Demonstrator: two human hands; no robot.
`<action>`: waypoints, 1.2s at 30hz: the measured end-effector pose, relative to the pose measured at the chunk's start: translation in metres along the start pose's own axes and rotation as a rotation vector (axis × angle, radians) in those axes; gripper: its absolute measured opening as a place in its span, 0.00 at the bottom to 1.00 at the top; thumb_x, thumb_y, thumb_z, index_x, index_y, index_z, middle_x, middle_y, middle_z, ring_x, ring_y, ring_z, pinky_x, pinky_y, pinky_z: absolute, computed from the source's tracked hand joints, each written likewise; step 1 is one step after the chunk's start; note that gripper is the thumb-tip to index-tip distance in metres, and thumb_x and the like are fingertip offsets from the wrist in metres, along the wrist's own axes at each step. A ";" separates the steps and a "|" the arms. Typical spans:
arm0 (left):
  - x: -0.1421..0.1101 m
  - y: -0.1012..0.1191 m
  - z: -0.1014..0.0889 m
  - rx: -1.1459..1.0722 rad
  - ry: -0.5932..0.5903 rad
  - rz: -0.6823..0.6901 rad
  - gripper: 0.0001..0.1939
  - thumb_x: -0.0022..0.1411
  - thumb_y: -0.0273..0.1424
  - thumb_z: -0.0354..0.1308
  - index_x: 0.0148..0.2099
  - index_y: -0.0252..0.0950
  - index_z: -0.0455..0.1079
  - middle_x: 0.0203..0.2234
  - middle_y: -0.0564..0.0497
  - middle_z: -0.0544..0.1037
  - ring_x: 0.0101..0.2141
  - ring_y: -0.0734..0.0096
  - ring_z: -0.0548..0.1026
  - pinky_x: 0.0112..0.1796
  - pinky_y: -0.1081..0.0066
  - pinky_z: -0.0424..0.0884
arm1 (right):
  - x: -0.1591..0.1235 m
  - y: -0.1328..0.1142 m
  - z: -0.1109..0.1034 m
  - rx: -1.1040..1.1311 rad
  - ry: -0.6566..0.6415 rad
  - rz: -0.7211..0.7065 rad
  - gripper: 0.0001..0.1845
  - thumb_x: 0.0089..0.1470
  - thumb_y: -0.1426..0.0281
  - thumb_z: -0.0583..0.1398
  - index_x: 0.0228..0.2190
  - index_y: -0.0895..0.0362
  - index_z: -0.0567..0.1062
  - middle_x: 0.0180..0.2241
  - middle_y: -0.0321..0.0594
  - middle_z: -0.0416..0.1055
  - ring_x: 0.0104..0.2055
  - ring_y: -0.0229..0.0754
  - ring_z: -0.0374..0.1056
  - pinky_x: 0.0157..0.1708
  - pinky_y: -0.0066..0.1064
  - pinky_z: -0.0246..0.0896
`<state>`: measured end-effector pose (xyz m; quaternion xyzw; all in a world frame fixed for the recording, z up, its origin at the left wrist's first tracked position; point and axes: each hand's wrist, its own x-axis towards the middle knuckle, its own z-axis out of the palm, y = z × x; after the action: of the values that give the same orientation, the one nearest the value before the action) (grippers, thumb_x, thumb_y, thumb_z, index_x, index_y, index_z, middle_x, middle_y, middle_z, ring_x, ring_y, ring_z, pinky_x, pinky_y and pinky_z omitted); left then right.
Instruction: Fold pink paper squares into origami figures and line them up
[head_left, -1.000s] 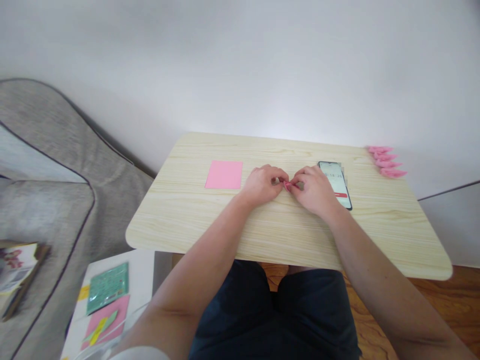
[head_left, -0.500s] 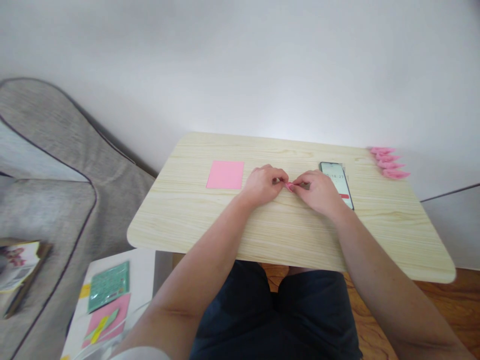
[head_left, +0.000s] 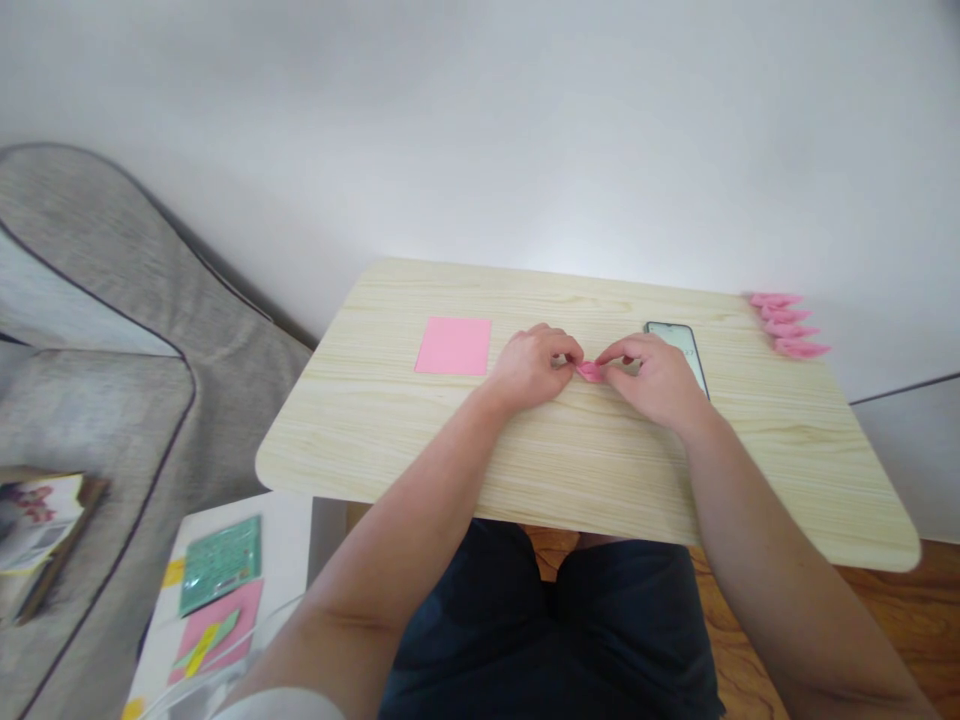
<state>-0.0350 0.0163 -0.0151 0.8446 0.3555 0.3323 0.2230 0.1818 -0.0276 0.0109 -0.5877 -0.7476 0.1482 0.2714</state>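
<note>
A small piece of folded pink paper [head_left: 589, 372] lies between my fingertips at the middle of the table [head_left: 600, 470]. My left hand [head_left: 534, 368] pinches its left end. On its right end, the thumb and fingers of my right hand [head_left: 652, 378] are closed in a pinch. The finer folds are too small to make out. Left of my hands a flat square of pink paper [head_left: 454, 346] rests on the tabletop. A phone [head_left: 681, 342] with a lit screen lies behind my right hand, which covers its lower part.
Several folded pink paper pieces [head_left: 786, 325] stand in a row at the table's far right edge. At the lower left, a white side surface [head_left: 285, 520] holds a green packet [head_left: 221, 563] and more pink paper [head_left: 247, 600]. A grey sofa [head_left: 225, 420] stands left; a wall rises behind.
My right hand has shifted to the right, spreading from my left hand and covering more of the phone. More of the pink folded paper shows between them. The view has moved slightly.
</note>
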 end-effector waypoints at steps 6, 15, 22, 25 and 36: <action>0.001 0.002 0.001 0.001 -0.011 0.014 0.08 0.58 0.23 0.60 0.36 0.39 0.79 0.34 0.51 0.82 0.40 0.64 0.75 0.44 0.64 0.71 | 0.003 0.000 0.012 -0.054 -0.028 -0.064 0.07 0.57 0.63 0.66 0.30 0.53 0.82 0.35 0.41 0.79 0.42 0.48 0.71 0.45 0.41 0.63; 0.001 0.004 0.002 -0.014 -0.015 -0.037 0.08 0.59 0.26 0.59 0.38 0.40 0.79 0.32 0.52 0.81 0.37 0.65 0.76 0.41 0.65 0.72 | 0.010 -0.013 0.007 -0.312 -0.154 0.003 0.09 0.60 0.63 0.64 0.34 0.51 0.83 0.41 0.43 0.79 0.46 0.52 0.70 0.46 0.43 0.63; 0.001 0.005 0.001 -0.002 -0.019 -0.069 0.08 0.60 0.27 0.59 0.38 0.41 0.80 0.32 0.52 0.82 0.38 0.64 0.76 0.42 0.65 0.73 | 0.005 -0.032 0.004 -0.516 -0.203 -0.018 0.15 0.66 0.62 0.57 0.39 0.53 0.83 0.44 0.47 0.78 0.51 0.55 0.67 0.44 0.43 0.60; 0.000 0.004 0.002 -0.003 -0.012 -0.070 0.09 0.59 0.27 0.59 0.38 0.41 0.80 0.32 0.52 0.81 0.38 0.64 0.77 0.42 0.66 0.73 | 0.002 -0.033 0.005 -0.541 -0.188 -0.082 0.16 0.68 0.63 0.55 0.39 0.55 0.82 0.42 0.50 0.78 0.50 0.55 0.66 0.44 0.43 0.58; 0.001 0.004 0.004 0.012 -0.001 -0.073 0.09 0.59 0.26 0.59 0.38 0.40 0.79 0.32 0.51 0.81 0.37 0.64 0.77 0.41 0.66 0.74 | -0.001 -0.016 0.013 -0.367 -0.108 -0.145 0.14 0.66 0.64 0.59 0.35 0.55 0.83 0.40 0.49 0.78 0.47 0.55 0.66 0.47 0.45 0.59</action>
<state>-0.0297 0.0134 -0.0148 0.8327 0.3880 0.3212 0.2301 0.1619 -0.0319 0.0083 -0.5631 -0.8159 0.0208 0.1293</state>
